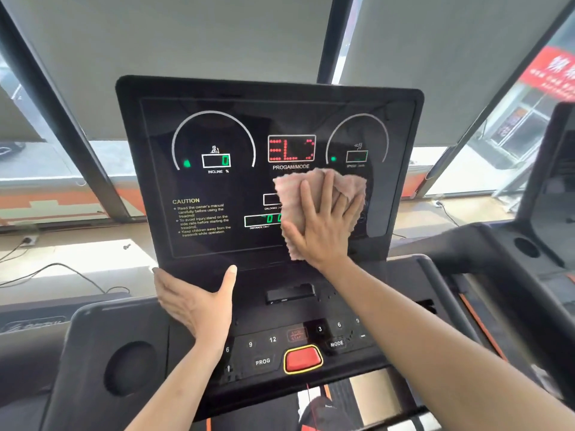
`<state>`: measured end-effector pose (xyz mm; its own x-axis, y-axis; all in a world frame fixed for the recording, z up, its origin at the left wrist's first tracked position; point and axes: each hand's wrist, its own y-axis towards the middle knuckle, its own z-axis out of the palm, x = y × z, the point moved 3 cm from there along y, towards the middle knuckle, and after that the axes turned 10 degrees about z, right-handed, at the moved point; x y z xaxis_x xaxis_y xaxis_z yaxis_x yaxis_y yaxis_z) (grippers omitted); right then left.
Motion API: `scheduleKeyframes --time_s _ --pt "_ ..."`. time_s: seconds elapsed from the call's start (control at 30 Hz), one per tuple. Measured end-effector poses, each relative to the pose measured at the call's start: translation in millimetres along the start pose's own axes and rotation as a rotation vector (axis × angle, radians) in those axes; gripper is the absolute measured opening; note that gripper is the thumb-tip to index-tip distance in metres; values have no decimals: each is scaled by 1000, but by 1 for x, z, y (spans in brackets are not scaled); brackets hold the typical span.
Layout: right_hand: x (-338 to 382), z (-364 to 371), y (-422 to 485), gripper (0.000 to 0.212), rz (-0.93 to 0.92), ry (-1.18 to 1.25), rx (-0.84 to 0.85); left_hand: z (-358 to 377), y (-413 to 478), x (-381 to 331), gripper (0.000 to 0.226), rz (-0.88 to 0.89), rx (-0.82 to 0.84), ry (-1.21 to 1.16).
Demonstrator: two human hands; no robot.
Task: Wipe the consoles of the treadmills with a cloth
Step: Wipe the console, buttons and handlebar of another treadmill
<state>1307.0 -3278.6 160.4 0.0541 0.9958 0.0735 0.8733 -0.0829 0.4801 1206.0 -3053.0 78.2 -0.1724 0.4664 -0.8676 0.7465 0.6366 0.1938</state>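
**Cloth at work on the right half of the treadmill display**

The right hand (323, 225) lies flat against the upright display panel (217, 135), fingers straight and spread, pressing a pinkish terry cloth (292, 194) onto the glass. It pins the cloth with an open palm and does not clutch it. The cloth sits just below the red PROGRAM/MODE readout (291, 149) and right of centre, covering part of the calories and distance windows. Its lower edge hangs beside the heel of the hand.

The left hand (193, 303) rests at the near left corner of the panel, on the ledge under the screen. Its fingers are stretched out and the thumb points up, so it braces the console and grips nothing.

The step in hand looks like the wipe of the screen itself, partway across. The next move likely calls for sweeping the flat palm left over the incline dial (214, 141) and the caution text (202, 217), with even pressure so the cloth does not bunch. After that would come the near keypad (273, 340), where care is needed around the red stop button (303, 359), since the display is lit. A second treadmill (547, 213) stands to the right, so more consoles probably follow
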Motion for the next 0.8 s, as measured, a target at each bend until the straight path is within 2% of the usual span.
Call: scheduleKeyframes --time_s 0.17,0.37,0.67,0.8 --pt "-2 18 -40 84 -129 -22 48 -2 -2 -7 134 16 8 16" --pt "-13 10 -26 81 -154 -15 66 -2 -4 -8 139 -1 40 39" --pt "-30 -68 108 79 39 27 -126 -2 -5 -9 140 3 25 46" --pt "-55 -78 129 78 169 64 -162 -2 -5 -8 139 6 21 40"
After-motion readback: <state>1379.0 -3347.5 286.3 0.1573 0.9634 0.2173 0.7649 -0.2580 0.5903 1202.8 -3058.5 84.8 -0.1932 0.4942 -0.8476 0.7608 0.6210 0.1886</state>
